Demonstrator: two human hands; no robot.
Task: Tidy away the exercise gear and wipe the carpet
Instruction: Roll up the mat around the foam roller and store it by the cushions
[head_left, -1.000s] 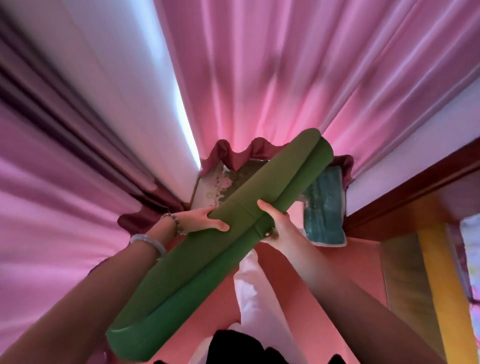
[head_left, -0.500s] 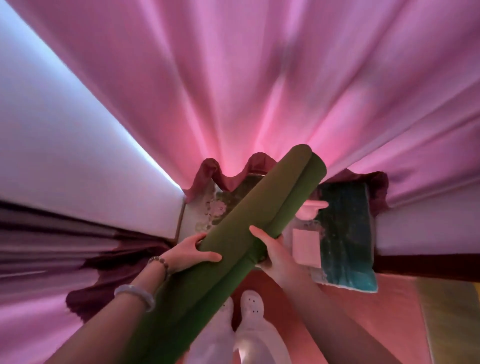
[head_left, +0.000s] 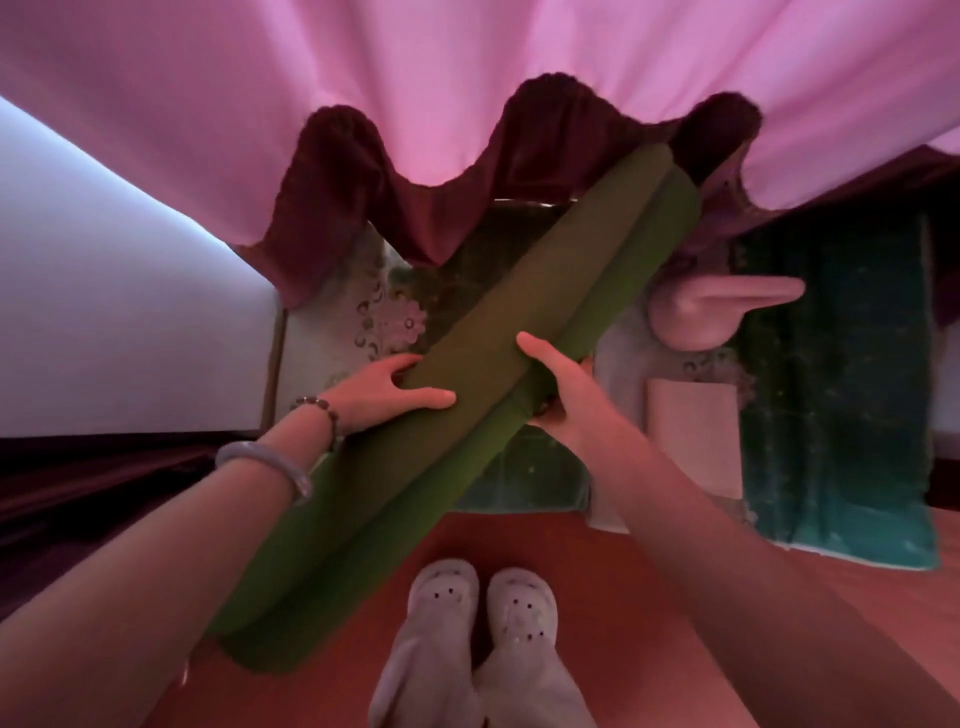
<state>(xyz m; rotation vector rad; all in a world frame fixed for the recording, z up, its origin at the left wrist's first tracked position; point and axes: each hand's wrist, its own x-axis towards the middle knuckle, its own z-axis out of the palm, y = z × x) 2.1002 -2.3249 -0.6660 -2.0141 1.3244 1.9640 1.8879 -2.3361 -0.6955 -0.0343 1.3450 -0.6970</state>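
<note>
A folded green exercise mat (head_left: 467, 374) runs as a long bundle from lower left to upper right, held off the floor in front of me. My left hand (head_left: 384, 392) grips its left side, thumb across the top. My right hand (head_left: 558, 387) grips its right side, fingers wrapped underneath. The mat's far end reaches the hem of the pink curtain (head_left: 467, 88). Below lies a patterned teal and cream carpet (head_left: 841, 415).
A pink dumbbell-like object (head_left: 717, 312) and a pale pink rectangular block (head_left: 693, 431) lie on the carpet to the right. A white wall (head_left: 114, 291) stands at left. My feet in pale clogs (head_left: 483, 603) stand on the red floor (head_left: 613, 597).
My view has tilted down toward the floor, showing more carpet and both feet. The mat stays in both hands at about the same angle.
</note>
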